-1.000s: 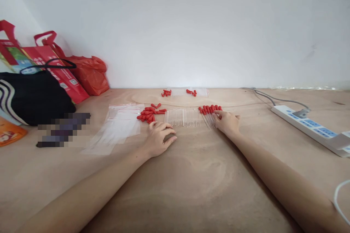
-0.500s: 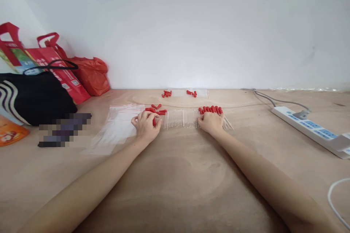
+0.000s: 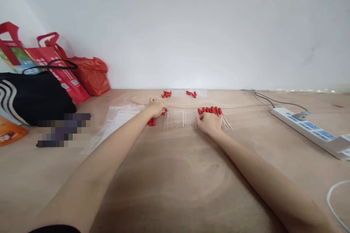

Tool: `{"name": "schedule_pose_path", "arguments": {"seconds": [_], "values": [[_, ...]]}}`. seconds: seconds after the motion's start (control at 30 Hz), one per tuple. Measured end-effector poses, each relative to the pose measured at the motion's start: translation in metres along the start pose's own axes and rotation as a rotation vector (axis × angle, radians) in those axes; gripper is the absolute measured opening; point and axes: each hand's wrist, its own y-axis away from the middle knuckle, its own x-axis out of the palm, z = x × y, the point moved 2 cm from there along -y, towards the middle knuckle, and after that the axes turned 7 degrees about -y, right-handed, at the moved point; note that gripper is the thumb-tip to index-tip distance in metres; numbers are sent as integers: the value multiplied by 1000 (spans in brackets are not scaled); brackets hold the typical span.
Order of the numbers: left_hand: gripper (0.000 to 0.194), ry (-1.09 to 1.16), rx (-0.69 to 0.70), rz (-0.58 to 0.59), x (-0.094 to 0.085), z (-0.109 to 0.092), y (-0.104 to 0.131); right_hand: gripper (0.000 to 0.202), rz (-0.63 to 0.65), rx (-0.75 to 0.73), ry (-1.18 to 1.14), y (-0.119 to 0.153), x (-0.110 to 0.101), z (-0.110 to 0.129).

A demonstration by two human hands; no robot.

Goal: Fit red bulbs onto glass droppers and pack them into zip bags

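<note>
My left hand (image 3: 157, 107) reaches over a few loose red rubber bulbs (image 3: 151, 121), its fingers bent down and closed near the left end of a row of thin clear tubes (image 3: 180, 119). Whatever its fingertips hold is hidden. At the row's right end rests my right hand (image 3: 210, 123), thumb and fingers drawn together. What they grip cannot be made out. Just beyond it, several red bulbs (image 3: 216, 110) lie side by side, with slim pale tubes (image 3: 227, 124) fanning out below them like droppers.
Clear zip bags (image 3: 120, 111) lie left of the tubes. By the wall are another clear bag (image 3: 179, 93) and small red bulb piles (image 3: 166, 94). A power strip (image 3: 308, 127) stands right; a black bag (image 3: 41, 98) and red bags (image 3: 91, 76) stand left.
My left hand has moved forward and to the right, off the bulbs nearer me, which now show together below it. My right hand has barely shifted.
</note>
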Motion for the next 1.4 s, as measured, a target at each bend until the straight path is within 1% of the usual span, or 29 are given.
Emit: {"name": "schedule_pose_path", "arguments": {"seconds": [0.07,0.13,0.17,0.23,0.33,0.4,0.43,0.47,0.53,0.6,0.67,0.77,0.83,0.87,0.97,1.0,1.03,1.13,1.23,1.3,1.4], "values": [[12,28,3,-13,-1,0,-1,26,-86,-68,-34,6,1,2],[10,61,-9,-62,-7,0,2,24,-145,-172,-68,14,2,3],[9,81,-19,-95,-10,-1,4,24,-156,-237,-84,19,3,3],[7,135,-43,-163,-17,-6,14,22,-137,-381,-131,28,5,1],[11,239,-67,-237,-21,-23,42,20,-49,-587,-239,43,5,-3],[16,318,-66,-277,-19,-40,67,21,-14,-680,-287,52,2,-6],[18,454,-45,-320,-18,-49,80,22,-12,-713,-292,56,-1,-8],[18,552,-3,-316,-16,-58,91,24,-18,-737,-286,60,-3,-10],[13,619,104,-209,-13,-72,111,29,-25,-770,-258,66,-7,-12],[10,597,177,-130,-12,-80,123,28,-24,-780,-233,68,-9,-13],[7,559,211,-95,-12,-82,129,24,-21,-771,-216,68,-10,-13],[6,508,238,-64,-14,-81,130,20,-18,-761,-207,66,-10,-10],[5,425,217,-88,-14,-81,129,19,-18,-768,-208,66,-10,-8],[10,363,174,-131,-14,-80,129,18,-19,-774,-211,66,-10,-8],[32,156,-2,-265,-12,-79,128,17,-23,-786,-217,66,-11,-7],[36,105,-39,-281,-11,-78,128,17,-24,-788,-218,66,-11,-7],[34,71,-57,-281,-9,-78,128,17,-24,-789,-218,66,-11,-7],[17,54,-47,-276,-7,-80,128,17,-26,-790,-221,65,-11,-7],[13,110,1,-294,-8,-83,126,16,-38,-796,-240,66,-10,-5],[12,155,37,-278,-8,-86,125,15,-43,-804,-252,67,-8,-3],[11,191,55,-244,-7,-89,124,15,-42,-811,-267,69,-7,1]]}}
